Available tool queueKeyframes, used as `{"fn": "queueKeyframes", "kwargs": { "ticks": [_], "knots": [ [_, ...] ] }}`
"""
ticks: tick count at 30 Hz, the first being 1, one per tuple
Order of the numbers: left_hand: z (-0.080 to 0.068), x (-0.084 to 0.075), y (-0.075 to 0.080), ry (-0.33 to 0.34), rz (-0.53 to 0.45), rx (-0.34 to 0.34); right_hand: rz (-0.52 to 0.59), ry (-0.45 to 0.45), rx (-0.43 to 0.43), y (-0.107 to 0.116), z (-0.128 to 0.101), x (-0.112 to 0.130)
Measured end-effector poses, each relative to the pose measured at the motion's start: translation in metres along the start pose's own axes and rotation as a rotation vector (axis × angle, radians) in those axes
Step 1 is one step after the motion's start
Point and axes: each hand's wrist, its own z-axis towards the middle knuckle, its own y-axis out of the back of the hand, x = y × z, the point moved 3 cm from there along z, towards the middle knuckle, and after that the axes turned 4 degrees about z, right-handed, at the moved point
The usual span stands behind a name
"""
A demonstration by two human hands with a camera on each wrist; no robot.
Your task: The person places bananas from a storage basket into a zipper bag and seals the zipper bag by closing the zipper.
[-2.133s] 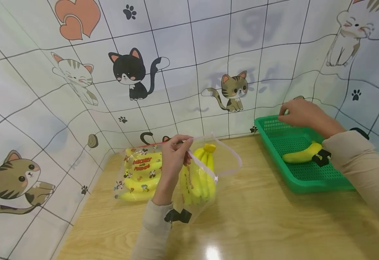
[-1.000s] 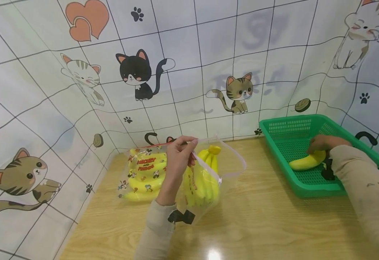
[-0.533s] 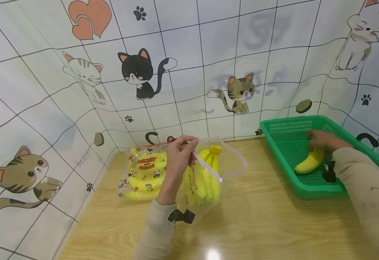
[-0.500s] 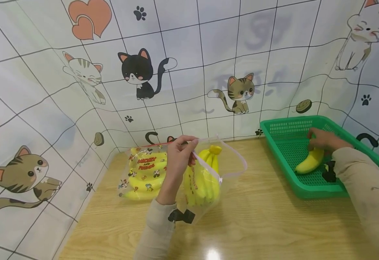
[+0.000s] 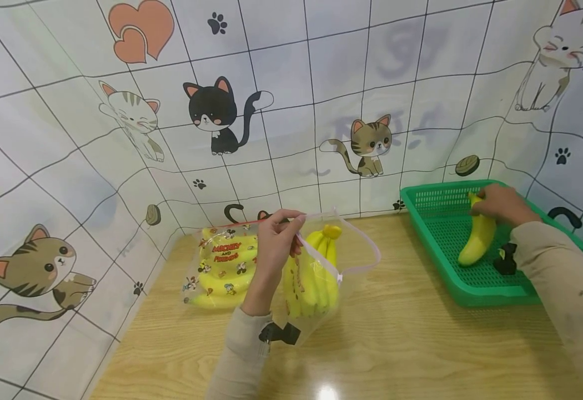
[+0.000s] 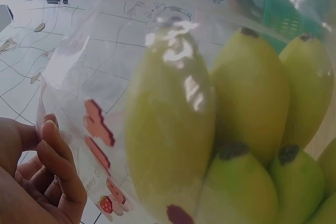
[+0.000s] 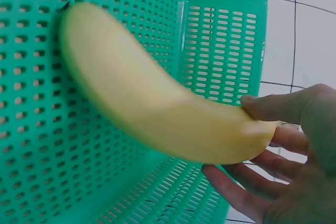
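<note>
My left hand (image 5: 276, 239) pinches the top edge of a clear zip bag (image 5: 356, 269) with a pale pink slider, keeping its mouth spread. Inside that bag stands a bunch of bananas (image 5: 316, 272), stem end up; their rounded tips (image 6: 170, 124) fill the left wrist view. My right hand (image 5: 503, 205) holds a single yellow banana (image 5: 480, 239) near its upper end, over the green basket (image 5: 446, 272). In the right wrist view, thumb and fingers wrap one end of this banana (image 7: 157, 103), while its dark-tipped other end points toward the basket floor.
A second clear bag (image 5: 224, 261) with a red zip and cartoon print lies left of my left hand, bananas inside. Wooden table (image 5: 396, 344) runs in front. A wall sheet (image 5: 291, 111) printed with cats stands close behind the bags and basket.
My right hand has reached down into the basket, taken hold of the banana there and tipped it steeper, one end raised. The left hand keeps its hold on the bag.
</note>
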Motion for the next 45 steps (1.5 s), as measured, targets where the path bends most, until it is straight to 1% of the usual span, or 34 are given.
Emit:
{"fn": "queueKeyframes", "kwargs": {
  "ticks": [5, 12, 18, 22, 26, 32, 35, 37, 39, 45],
  "knots": [
    [0.0, -0.001, 0.001, -0.009, 0.003, 0.002, -0.07, 0.022, -0.045, 0.005, 0.001, 0.009],
    [-0.001, -0.001, 0.0, -0.009, 0.003, -0.001, -0.119, 0.062, -0.097, 0.01, -0.002, 0.023],
    [-0.001, 0.0, -0.001, -0.012, 0.0, 0.001, -0.15, 0.1, -0.198, 0.016, -0.002, 0.033],
    [-0.001, 0.0, -0.001, -0.013, -0.002, 0.002, -0.154, 0.139, -0.278, 0.023, -0.003, 0.047],
    [0.0, -0.001, -0.002, -0.012, -0.003, 0.002, -0.151, 0.177, -0.351, 0.033, -0.008, 0.069],
    [0.0, -0.001, -0.001, 0.001, -0.004, 0.0, -0.164, 0.224, -0.4, 0.045, -0.018, 0.105],
    [0.001, -0.001, -0.001, -0.006, 0.005, -0.003, -0.124, 0.219, -0.422, 0.05, -0.024, 0.123],
    [0.001, -0.001, -0.001, -0.012, 0.01, -0.003, -0.091, 0.233, -0.442, 0.053, -0.03, 0.135],
    [0.002, -0.001, -0.001, -0.016, 0.014, -0.001, -0.061, 0.265, -0.461, 0.055, -0.037, 0.148],
    [0.001, 0.0, 0.0, -0.01, 0.021, -0.002, 0.014, 0.398, -0.536, 0.056, -0.062, 0.19]
  ]
}}
